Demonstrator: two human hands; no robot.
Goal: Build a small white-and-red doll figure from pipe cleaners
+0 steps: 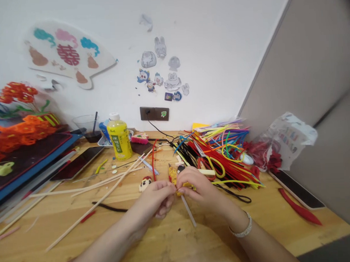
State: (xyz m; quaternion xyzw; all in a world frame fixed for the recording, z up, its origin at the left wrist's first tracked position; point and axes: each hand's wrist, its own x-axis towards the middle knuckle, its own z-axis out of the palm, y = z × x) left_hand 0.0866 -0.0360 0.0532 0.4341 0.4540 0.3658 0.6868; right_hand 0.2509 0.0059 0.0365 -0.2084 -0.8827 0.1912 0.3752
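My left hand and my right hand meet above the middle of the table, thumbs and forefingers pinched together. Whatever sits between the fingertips is too small and hidden to name. Just behind them lies a yellow patterned tool that looks like a glue gun, partly covered by my right hand. A translucent stick reaches out from under the hands toward me. Beside my left hand is a small cream doll head with a red top. A red pipe cleaner stretches away behind it.
A heap of coloured pipe cleaners with yellow-handled scissors spreads at the right. Pale wooden sticks cross the left side, near a yellow-drink bottle and a dark tablet. Another dark device lies by the right wall.
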